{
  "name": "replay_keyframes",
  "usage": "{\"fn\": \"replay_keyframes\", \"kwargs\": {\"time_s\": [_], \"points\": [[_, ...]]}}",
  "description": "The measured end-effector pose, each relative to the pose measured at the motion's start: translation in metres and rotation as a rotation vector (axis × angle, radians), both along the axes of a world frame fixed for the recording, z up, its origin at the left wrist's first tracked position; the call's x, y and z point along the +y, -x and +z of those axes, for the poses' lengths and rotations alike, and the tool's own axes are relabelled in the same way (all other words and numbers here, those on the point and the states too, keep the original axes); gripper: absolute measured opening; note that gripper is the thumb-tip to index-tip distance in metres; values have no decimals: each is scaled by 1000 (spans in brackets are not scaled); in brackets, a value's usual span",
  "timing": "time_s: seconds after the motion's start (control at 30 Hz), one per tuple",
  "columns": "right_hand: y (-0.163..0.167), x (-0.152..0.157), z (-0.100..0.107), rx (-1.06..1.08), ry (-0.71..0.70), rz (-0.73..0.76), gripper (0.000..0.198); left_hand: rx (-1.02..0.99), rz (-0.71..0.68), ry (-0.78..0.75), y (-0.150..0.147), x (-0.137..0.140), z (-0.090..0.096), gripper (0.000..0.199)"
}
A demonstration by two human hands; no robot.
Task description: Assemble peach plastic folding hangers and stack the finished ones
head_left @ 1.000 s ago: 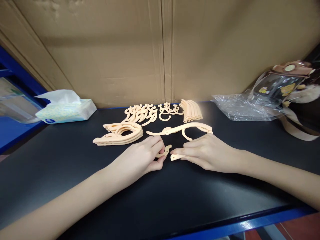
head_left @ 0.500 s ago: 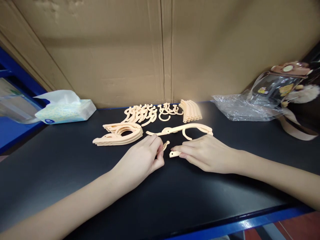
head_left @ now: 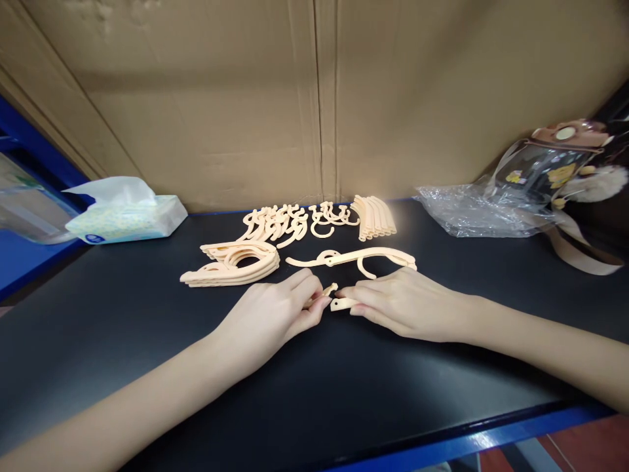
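Low over the black table, my left hand (head_left: 280, 305) pinches a cream plastic hanger hook (head_left: 331, 288), most of it hidden by the fingers. My right hand (head_left: 407, 305) is closed on a cream hanger arm (head_left: 341, 304); its end with a small hole sticks out toward the left hand. The two pieces are close, with a narrow gap between them. Just behind the hands lies a folding hanger (head_left: 344, 257), its arms joined and its hook pointing down. Folded hangers (head_left: 230, 265) are stacked behind my left hand.
At the back lie several loose hooks (head_left: 275, 224) and a row of hanger arms (head_left: 376, 217). A tissue box (head_left: 132, 219) stands at left. A clear plastic bag (head_left: 476, 213) and a bottle (head_left: 545, 167) are at right. Cardboard (head_left: 236, 118) walls the back; the table (head_left: 344, 393) has a blue front edge.
My left hand has tilted and lowered the hook, bringing its tip nearer the holed end of the arm. My right hand has barely moved. The other pieces lie as before.
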State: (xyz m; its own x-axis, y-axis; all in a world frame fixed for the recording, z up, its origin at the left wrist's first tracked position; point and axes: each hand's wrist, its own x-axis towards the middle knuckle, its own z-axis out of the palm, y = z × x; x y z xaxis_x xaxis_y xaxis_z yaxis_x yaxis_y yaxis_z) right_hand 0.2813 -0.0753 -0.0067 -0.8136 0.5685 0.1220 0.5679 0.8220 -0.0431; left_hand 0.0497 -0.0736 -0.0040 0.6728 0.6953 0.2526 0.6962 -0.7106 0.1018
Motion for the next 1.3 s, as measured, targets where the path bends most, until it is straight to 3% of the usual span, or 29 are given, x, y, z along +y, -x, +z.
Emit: {"fn": "replay_keyframes", "kwargs": {"time_s": [0.27,0.67,1.07,1.3], "points": [[-1,2,-2,-22,-13,17,28,23,-44,-89,0,0,-2,33],[-1,-2,-2,-20,-202,-14,31,-58,-133,0,2,1,-2,29],[-1,-5,-3,41,-270,19,27,-64,-109,39,2,1,-2,28],[0,-5,-3,59,-241,19,31,-72,-107,36,3,3,-6,29]]}}
